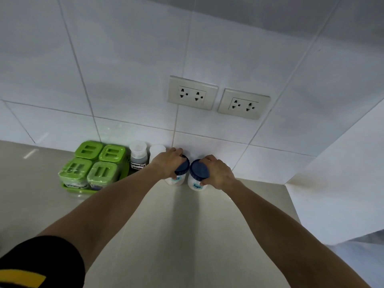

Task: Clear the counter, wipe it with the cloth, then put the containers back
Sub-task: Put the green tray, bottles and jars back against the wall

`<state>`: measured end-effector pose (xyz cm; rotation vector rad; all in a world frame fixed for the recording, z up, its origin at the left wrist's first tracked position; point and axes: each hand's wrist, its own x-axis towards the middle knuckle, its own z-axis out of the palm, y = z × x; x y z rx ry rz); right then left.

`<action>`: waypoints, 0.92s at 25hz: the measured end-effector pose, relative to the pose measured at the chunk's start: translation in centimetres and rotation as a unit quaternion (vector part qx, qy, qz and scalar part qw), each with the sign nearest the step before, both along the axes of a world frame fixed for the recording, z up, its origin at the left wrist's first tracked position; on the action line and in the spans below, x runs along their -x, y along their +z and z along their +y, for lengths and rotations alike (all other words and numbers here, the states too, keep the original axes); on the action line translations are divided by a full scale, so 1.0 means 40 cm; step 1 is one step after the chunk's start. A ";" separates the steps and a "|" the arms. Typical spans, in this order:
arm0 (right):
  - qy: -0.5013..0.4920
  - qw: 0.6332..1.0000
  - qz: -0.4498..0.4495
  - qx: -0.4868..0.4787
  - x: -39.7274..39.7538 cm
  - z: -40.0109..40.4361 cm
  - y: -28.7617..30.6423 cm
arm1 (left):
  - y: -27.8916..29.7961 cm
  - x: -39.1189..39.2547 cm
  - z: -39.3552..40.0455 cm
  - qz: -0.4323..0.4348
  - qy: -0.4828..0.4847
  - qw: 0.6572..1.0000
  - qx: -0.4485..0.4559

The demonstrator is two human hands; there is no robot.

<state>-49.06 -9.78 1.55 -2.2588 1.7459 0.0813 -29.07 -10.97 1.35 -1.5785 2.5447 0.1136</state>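
Observation:
Two white jars with dark blue lids stand side by side on the beige counter (187, 235), close to the tiled wall. My left hand (168, 163) grips the left jar (178, 177) from above, fingers curled round its lid. The right jar (197, 179), labelled "Sugar", has my right hand (218, 173) wrapped round its right side. Left of them stand a small bottle (138, 156) with dark contents and a handwritten label, and a white-capped container (156, 151) partly hidden behind my left hand. No cloth is in view.
A green tray (70, 189) with several green-lidded boxes sits at the left against the wall. Two double wall sockets (192, 93) (244, 103) are above the jars. A white side wall (342, 173) bounds the counter on the right.

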 end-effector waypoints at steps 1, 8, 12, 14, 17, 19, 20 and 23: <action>-0.002 1.000 0.013 0.011 -0.001 -0.001 -0.002 | -0.004 -0.002 0.006 0.004 0.001 1.000 0.007; 0.010 0.997 0.060 0.053 -0.004 -0.003 -0.015 | -0.010 0.000 0.022 0.019 0.015 1.000 0.020; 0.014 0.996 0.067 0.064 -0.007 0.004 -0.017 | -0.010 -0.001 0.025 0.017 0.015 0.999 0.023; 0.009 0.996 0.058 0.073 -0.008 0.013 -0.015 | -0.009 -0.007 0.031 0.024 0.013 0.999 0.021; -0.001 0.995 0.032 0.092 -0.017 0.048 -0.016 | -0.011 -0.032 0.064 0.047 0.015 0.998 0.030; -0.005 0.994 0.004 0.113 -0.033 0.092 -0.016 | -0.012 -0.061 0.114 0.078 0.026 0.996 0.042; -0.004 0.993 -0.015 0.121 -0.046 0.119 -0.016 | -0.015 -0.079 0.148 0.104 0.035 0.993 0.051; 0.013 0.989 -0.081 0.123 -0.106 0.218 -0.020 | -0.045 -0.151 0.286 0.209 0.087 0.971 0.079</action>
